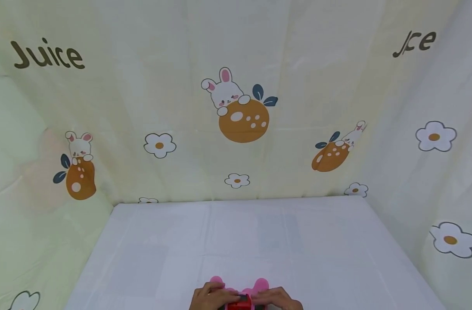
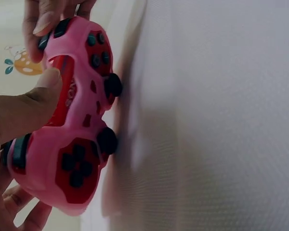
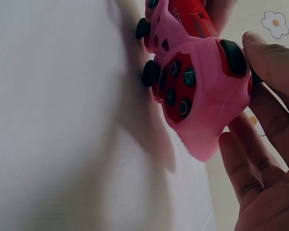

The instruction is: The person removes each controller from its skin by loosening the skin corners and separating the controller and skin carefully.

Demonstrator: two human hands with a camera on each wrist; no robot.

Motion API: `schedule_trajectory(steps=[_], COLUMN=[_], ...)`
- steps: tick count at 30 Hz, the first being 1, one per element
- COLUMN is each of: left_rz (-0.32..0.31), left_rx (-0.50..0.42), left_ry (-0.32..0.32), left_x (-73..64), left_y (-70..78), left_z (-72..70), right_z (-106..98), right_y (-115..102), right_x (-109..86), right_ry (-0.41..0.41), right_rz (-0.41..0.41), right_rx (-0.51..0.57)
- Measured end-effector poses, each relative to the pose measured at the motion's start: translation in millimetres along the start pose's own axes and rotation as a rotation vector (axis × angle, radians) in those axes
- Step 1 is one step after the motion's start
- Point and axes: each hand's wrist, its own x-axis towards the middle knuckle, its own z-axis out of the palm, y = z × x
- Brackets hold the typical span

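A red game controller (image 1: 239, 305) in a pink cover is at the bottom edge of the head view, its two pink grips pointing away from me. Its thumbsticks face the white table surface in both wrist views. My left hand (image 1: 212, 298) holds one end, the thumb (image 2: 47, 89) on the red middle section and other fingers around the grip by the direction pad (image 2: 77, 166). At the other end my right hand (image 1: 279, 298) grips it, thumb and fingers (image 3: 272, 115) around the side near the symbol buttons (image 3: 184, 107). The head view cuts off part of both hands.
A white cloth covers the table (image 1: 236, 241). Pale curtains (image 1: 143, 94) printed with rabbits, oranges and flowers hang behind it and along both sides.
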Motion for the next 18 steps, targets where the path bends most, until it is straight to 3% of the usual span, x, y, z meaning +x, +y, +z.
schedule_trajectory(steps=[4, 6, 9, 12, 15, 18], left_rz=[0.010, -0.024, -0.090, -0.119, -0.120, -0.137], left_rx=[0.035, -0.001, -0.074, -0.125, -0.140, -0.141], left_ry=[-0.016, -0.029, -0.065, -0.073, -0.051, -0.056], left_x=[3.2, 4.4, 5.5, 5.9, 4.6, 4.0], left_y=[0.6, 1.0, 2.5, 4.1, 4.3, 4.1], left_z=[-1.6, -1.5, -2.5, -3.4, -3.8, -4.5], right_z=[2.0, 3.7, 4.3, 1.9, -0.5, -2.0], right_y=[-5.1, -9.6, -12.8, -12.7, -9.1, -5.2], right_x=[5.8, 10.4, 19.5, 29.5, 39.4, 46.6], right_ry=[0.018, 0.044, 0.054, 0.014, -0.054, -0.129], right_rz=[0.084, 0.155, 0.195, 0.177, 0.118, 0.111], right_rx=[0.006, 0.008, -0.001, 0.012, 0.007, -0.004])
